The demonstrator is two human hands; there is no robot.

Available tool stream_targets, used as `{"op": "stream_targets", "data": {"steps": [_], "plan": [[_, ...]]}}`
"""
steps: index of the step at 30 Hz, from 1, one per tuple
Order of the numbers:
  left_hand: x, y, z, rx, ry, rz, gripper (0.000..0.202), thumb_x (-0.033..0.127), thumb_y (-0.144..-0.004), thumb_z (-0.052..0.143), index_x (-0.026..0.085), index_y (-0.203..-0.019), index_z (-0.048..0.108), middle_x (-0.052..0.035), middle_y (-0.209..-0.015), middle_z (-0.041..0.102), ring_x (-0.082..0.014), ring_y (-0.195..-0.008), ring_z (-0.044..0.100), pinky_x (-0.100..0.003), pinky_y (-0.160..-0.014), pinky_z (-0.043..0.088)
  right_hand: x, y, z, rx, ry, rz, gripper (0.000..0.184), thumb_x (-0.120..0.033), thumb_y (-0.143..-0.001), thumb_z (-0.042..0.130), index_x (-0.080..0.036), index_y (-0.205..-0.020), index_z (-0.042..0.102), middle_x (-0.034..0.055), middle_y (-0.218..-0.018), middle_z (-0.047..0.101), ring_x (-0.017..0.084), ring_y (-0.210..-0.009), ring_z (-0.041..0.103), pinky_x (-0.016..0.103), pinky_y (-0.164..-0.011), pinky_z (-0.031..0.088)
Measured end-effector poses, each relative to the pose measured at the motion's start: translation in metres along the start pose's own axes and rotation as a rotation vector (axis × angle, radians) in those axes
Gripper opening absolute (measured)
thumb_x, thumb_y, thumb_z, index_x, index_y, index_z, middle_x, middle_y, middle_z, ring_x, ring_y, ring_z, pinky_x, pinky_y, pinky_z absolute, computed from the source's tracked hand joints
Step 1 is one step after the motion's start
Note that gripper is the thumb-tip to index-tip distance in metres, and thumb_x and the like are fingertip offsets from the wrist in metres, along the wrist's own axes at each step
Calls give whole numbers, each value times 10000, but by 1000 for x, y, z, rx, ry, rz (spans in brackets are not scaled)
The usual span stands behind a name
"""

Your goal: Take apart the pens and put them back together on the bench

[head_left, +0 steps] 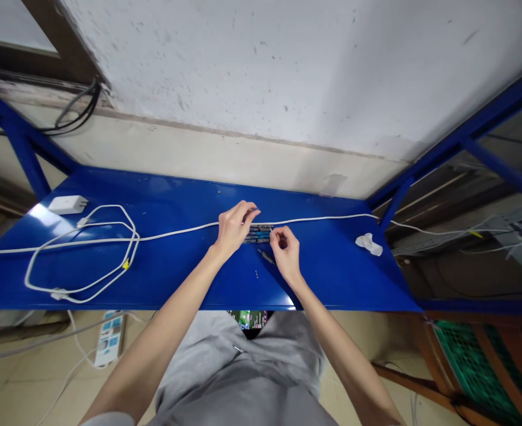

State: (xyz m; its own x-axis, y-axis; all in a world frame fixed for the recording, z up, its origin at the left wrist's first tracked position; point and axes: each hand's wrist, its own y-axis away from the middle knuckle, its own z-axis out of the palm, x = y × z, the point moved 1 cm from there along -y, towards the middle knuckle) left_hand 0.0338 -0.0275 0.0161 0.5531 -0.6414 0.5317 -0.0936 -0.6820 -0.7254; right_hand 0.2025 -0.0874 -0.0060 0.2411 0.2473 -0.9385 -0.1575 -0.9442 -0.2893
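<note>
On the blue surface (pixel 332 272), the slim pen-like pieces (pixel 258 234) are laid between both hands, lengthwise along the front edge. The right hand (pixel 286 251), fingertips close together, is placed at their right ends; the left hand (pixel 232 228), loosely curled, at their left. Whether anything is pinched cannot be told.

Glare spots the blue shelf (pixel 176 254), edges stretched.

A white charger (pixel 65 205) and a crumpled tissue (pixel 369 244) lie well apart.

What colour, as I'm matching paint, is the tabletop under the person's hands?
The tabletop is blue, seen in the head view.
</note>
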Motion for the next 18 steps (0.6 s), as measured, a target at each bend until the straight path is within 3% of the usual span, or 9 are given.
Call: {"op": "stream_targets", "data": {"steps": [6,9,14,18], "plan": [[-21,3,13,-117,-94,56,255,350,-1082,516,180,-1054,703,-54,-942,733,-150,-853,698,-255,-783,515,11,-57,14,110,-211,81,312,-556,-950,573,-262,-899,479,-59,-643,513,121,-549,481,242,-524,397],[-24,7,8,-147,-119,126,228,330,-1074,540,183,-1068,715,-50,-946,737,-150,-868,698,-252,-772,506,23,-79,15,71,-322,140,342,-598,-936,563,-269,-930,470,-50,-664,591,109,-496,487,235,-476,409],[-25,3,4,-160,-92,161,180,300,-1053,582,184,-1050,720,-40,-943,737,-148,-872,687,-254,-773,506,32,-82,11,-66,-440,197,339,-562,-882,681,-251,-893,544,-17,-694,681,118,-506,553,255,-503,488],[-26,0,2,-184,-78,150,197,285,-1061,558,172,-1064,720,-54,-958,737,-160,-886,674,-280,-791,515,33,-83,10,-65,-500,205,301,-518,-890,697,-247,-899,564,-6,-730,715,114,-527,564,247,-508,496]]}}
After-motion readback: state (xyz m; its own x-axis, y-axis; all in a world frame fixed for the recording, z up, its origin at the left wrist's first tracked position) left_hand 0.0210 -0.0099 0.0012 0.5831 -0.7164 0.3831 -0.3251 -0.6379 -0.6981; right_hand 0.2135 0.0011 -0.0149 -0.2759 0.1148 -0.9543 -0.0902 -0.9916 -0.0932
